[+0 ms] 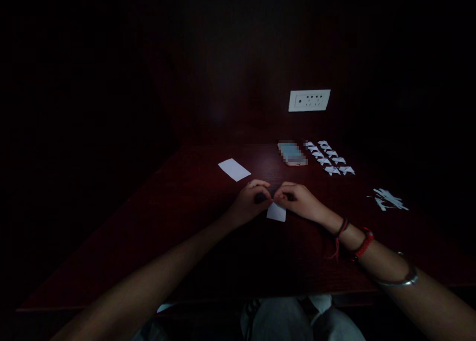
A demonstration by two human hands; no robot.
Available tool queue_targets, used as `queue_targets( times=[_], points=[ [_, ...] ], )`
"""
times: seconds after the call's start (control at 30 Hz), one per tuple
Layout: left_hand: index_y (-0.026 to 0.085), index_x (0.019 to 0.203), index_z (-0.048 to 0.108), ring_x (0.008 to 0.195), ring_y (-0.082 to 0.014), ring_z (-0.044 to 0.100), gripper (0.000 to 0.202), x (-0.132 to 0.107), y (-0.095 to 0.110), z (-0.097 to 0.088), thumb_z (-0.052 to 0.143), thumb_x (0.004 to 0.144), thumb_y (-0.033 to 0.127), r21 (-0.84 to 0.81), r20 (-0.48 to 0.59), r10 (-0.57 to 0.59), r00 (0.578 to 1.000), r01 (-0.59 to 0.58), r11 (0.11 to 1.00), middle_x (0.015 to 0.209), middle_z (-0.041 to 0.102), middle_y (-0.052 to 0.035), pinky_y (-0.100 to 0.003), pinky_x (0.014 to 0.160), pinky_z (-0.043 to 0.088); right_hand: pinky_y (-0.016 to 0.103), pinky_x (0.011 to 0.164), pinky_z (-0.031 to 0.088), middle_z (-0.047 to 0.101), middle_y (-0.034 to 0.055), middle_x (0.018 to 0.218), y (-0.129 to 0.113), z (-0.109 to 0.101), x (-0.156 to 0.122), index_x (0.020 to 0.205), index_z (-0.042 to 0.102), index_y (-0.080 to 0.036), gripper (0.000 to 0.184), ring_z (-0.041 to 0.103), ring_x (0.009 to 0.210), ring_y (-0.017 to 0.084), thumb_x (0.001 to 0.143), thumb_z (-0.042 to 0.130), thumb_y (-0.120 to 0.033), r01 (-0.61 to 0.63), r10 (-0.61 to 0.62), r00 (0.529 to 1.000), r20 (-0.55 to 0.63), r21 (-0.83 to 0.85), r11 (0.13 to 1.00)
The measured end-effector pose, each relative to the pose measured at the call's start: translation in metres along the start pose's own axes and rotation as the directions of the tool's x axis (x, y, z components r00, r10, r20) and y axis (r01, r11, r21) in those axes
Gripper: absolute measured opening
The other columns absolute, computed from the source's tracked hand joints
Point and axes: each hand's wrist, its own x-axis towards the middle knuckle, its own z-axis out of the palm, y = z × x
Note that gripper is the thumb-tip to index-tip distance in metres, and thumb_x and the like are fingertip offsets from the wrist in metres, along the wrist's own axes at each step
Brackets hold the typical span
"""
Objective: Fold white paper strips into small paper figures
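A small piece of white paper (276,212) is pinched at its upper edge between both hands, just above the dark red table. My left hand (251,199) is closed, thumb and forefinger meeting at the paper's top left. From the other side my right hand (299,199) pinches the same edge, its fingers curled. The fingertips hide the top of the paper, so any fold there cannot be made out. Beyond my left hand lies a flat white sheet (234,169).
A phone (292,153), partly blurred, lies toward the back. Right of it, several small folded paper pieces (331,170) stand in two rows. White paper strips (389,199) are heaped at the right. A socket panel (309,100) is on the wall behind the table (167,202).
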Motion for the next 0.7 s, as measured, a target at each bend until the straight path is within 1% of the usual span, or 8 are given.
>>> queue_targets(
  times=[0.13, 0.27, 0.4, 0.47, 0.57, 0.7],
  points=[
    [0.017, 0.07, 0.056, 0.098, -0.016, 0.046, 0.002, 0.0, -0.002, 0.002, 0.054, 0.071, 0.017, -0.016, -0.015, -0.009, 1.0, 0.009, 1.0, 0.104, 0.049, -0.0042, -0.035, 0.087, 0.037, 0.02, 0.056, 0.034, 0.048, -0.0005, 0.067, -0.005, 0.002, 0.001, 0.07, 0.057, -0.016, 0.01, 0.044, 0.061, 0.008, 0.07, 0.048, -0.011, 0.044, -0.045, 0.999, -0.021, -0.027, 0.999],
    [0.017, 0.071, 0.057, 0.099, -0.0156, 0.046, 0.004, 0.0, -0.003, 0.002, 0.053, 0.072, 0.017, -0.019, -0.003, -0.002, 1.0, 0.002, 1.0, 0.104, 0.048, -0.0048, -0.033, 0.087, 0.037, 0.02, 0.056, 0.034, 0.047, -0.0008, 0.067, -0.004, 0.005, 0.001, 0.067, 0.055, -0.015, 0.01, 0.044, 0.061, 0.008, 0.069, 0.047, -0.009, 0.051, -0.051, 0.998, -0.04, -0.017, 0.999],
    [0.017, 0.07, 0.056, 0.101, -0.015, 0.044, 0.006, -0.001, 0.002, -0.001, 0.051, 0.074, 0.018, 0.0, 0.005, 0.046, 0.999, -0.046, 0.999, 0.106, 0.046, -0.0037, -0.032, 0.088, 0.036, 0.02, 0.056, 0.034, 0.047, -0.001, 0.067, -0.002, 0.005, 0.002, 0.068, 0.055, -0.016, 0.01, 0.044, 0.061, 0.008, 0.069, 0.047, -0.009, 0.042, -0.042, 0.999, -0.02, 0.019, 0.999],
    [0.017, 0.07, 0.055, 0.102, -0.0153, 0.043, 0.006, -0.001, 0.006, -0.004, 0.051, 0.074, 0.017, 0.016, 0.005, 0.052, 0.999, -0.052, 0.999, 0.108, 0.045, -0.0033, -0.032, 0.088, 0.035, 0.02, 0.056, 0.034, 0.046, -0.0014, 0.067, -0.002, 0.004, 0.002, 0.066, 0.054, -0.016, 0.009, 0.043, 0.061, 0.008, 0.068, 0.047, -0.01, 0.042, -0.042, 0.999, 0.002, 0.036, 0.998],
    [0.016, 0.07, 0.053, 0.104, -0.016, 0.041, 0.005, -0.001, 0.008, -0.006, 0.05, 0.074, 0.016, 0.034, -0.033, 0.044, 0.998, -0.043, 0.998, 0.109, 0.044, -0.0035, -0.032, 0.089, 0.034, 0.02, 0.055, 0.033, 0.045, -0.0019, 0.064, -0.002, 0.0, 0.004, 0.062, 0.051, -0.015, 0.008, 0.042, 0.059, 0.008, 0.068, 0.047, -0.011, 0.031, -0.031, 0.999, 0.011, 0.032, 0.999],
    [0.016, 0.07, 0.053, 0.102, -0.0158, 0.042, 0.007, 0.001, 0.002, -0.006, 0.048, 0.075, 0.016, 0.016, -0.073, 0.052, 0.996, -0.051, 0.999, 0.105, 0.044, -0.0035, -0.032, 0.089, 0.034, 0.021, 0.057, 0.034, 0.045, -0.002, 0.063, 0.002, -0.008, 0.005, 0.061, 0.05, -0.015, 0.008, 0.043, 0.06, 0.008, 0.067, 0.047, -0.012, 0.005, -0.006, 1.0, 0.026, 0.009, 1.0]
  ],
)
